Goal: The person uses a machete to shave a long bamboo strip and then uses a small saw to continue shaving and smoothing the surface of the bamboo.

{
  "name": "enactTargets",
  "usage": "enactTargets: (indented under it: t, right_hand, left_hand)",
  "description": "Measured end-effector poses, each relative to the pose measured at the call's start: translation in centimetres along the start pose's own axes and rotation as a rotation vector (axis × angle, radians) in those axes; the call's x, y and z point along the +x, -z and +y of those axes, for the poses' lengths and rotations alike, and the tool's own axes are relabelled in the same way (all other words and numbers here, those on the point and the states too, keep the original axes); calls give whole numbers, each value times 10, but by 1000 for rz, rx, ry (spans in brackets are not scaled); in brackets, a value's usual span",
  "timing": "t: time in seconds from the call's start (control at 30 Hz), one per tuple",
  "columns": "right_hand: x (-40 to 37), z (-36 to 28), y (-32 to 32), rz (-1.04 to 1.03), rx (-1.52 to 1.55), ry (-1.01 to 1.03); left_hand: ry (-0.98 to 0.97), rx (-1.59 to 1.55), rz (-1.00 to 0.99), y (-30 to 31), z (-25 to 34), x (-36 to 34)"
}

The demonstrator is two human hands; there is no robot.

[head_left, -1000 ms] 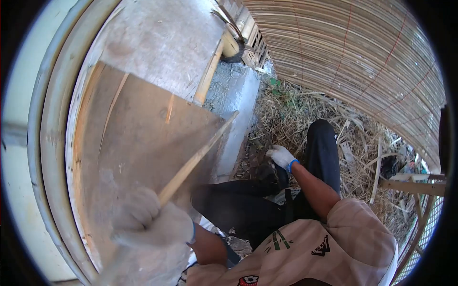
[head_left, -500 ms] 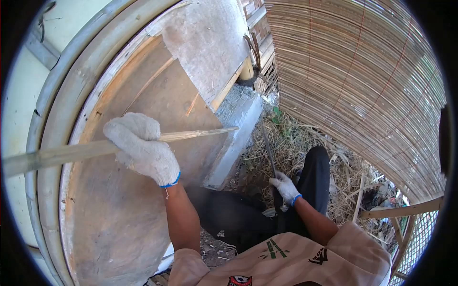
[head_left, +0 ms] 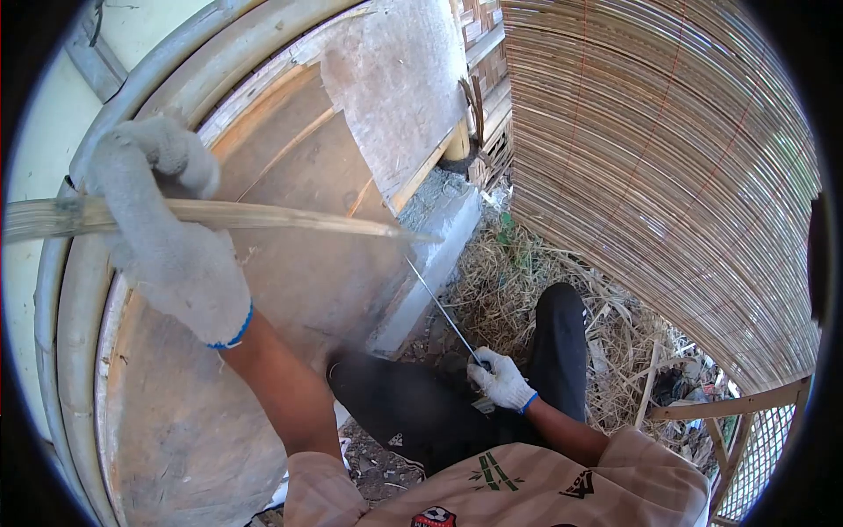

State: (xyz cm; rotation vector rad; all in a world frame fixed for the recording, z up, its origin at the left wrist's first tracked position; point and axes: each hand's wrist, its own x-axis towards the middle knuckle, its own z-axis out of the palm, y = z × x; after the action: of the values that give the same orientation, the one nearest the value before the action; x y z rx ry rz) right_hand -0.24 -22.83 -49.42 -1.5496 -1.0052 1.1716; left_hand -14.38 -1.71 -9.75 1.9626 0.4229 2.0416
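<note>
My left hand (head_left: 176, 237), in a white knitted glove with a blue cuff, is wrapped round a long pale bamboo strip (head_left: 290, 217). The strip runs from the left edge to a frayed tip at the middle of the view. In my right hand (head_left: 502, 379), also gloved, is the dark handle of a thin metal blade (head_left: 443, 312). Its tip points up and left, just below the strip's frayed end. The two do not touch.
A worn wooden board (head_left: 263, 307) stands at the left beside curved poles (head_left: 83, 351). A concrete ledge (head_left: 435, 263) is at the centre. Dry straw (head_left: 492, 281) covers the ground. A bamboo blind (head_left: 650, 167) hangs at the right, above a mesh frame (head_left: 764, 448).
My left hand has moved up and left, nearer the camera, with the strip. My right hand has shifted slightly down and left, and the blade has swung to point more to the left.
</note>
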Motion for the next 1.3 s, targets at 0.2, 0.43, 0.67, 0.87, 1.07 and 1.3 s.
enactTargets:
  t: [0.2,0.43,0.67,0.87,1.07,1.3]
  right_hand:
    - [-1,-41,-18,25,157,80]
    - [5,-80,-14,-14,48,7]
    - [4,-72,-23,-55,79,6]
    - [3,-103,-21,-81,159,152]
    - [21,-117,-31,-50,102,331]
    - [20,-118,-34,-61,162,218]
  left_hand:
    - [115,-124,9,-8,-13,-14]
    - [-20,260,314,-11,18,-2]
    - [77,127,89,3,16,-8]
    - [-62,267,184,-6,6,-10]
    - [-23,21,39,0,-9,1]
    - [-138,161,134,-2,-5,-6]
